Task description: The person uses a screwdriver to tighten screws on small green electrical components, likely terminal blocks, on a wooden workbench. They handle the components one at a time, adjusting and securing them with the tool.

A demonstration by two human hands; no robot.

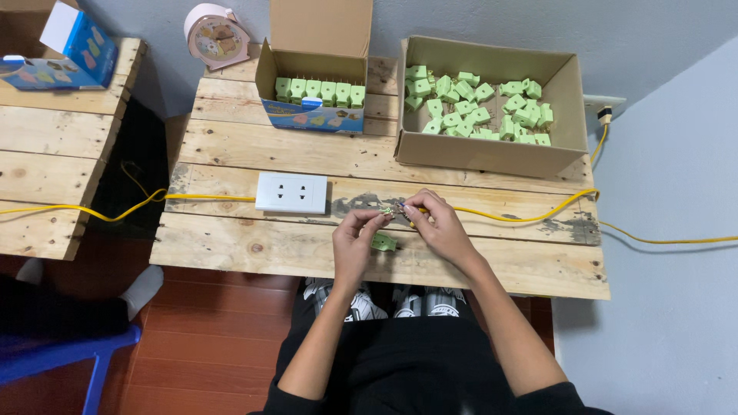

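Left hand (355, 240) and right hand (440, 227) fingers pinch a small green part (387, 210); another green piece (383, 243) lies below.

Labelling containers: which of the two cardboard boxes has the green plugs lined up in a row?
The smaller box with the blue printed front and upright flap, left of the bigger plain box. Its green plugs stand in one row; the bigger box's lie jumbled.

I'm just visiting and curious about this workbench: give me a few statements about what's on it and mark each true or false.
1. Both hands, left hand and right hand, pinch a small green part between them. True.
2. The white socket block lies right of the hands. False: it lies to their left.
3. The large cardboard box holds loose green plugs. True.
4. The yellow cable is coiled inside the small box. False: it runs across the wooden table.
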